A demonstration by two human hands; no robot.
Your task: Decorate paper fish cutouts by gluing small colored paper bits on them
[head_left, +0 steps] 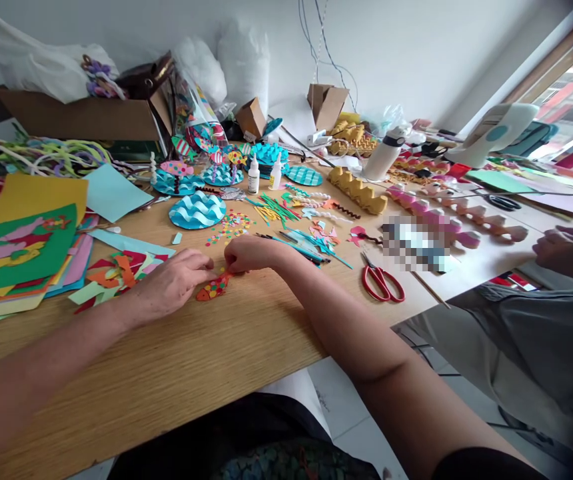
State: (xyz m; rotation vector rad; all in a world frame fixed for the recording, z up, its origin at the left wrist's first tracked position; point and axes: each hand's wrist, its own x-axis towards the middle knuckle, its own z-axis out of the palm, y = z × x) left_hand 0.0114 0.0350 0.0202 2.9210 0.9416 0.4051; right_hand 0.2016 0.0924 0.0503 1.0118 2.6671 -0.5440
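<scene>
1. Dark clothing (251,433) lay nearest the head camera, below the wooden surface (176,360).
2. On it, an orange dotted fish cutout (211,289) lay between the left hand (171,283) and right hand (254,255); left fingers bent beside it, right fingers curled at its tail end; whether either gripped it, I could not tell.
3. Beyond lay loose dots (231,227); red-handled scissors (377,269) rested rightward.
4. Behind rose a pale wall (396,53); at right were a window (561,100) and another person's hand (561,250).

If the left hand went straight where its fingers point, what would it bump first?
Probably the right hand, just ahead of the left hand. The orange fish lies so close that its tail might get brushed first; depth is unclear.
</scene>
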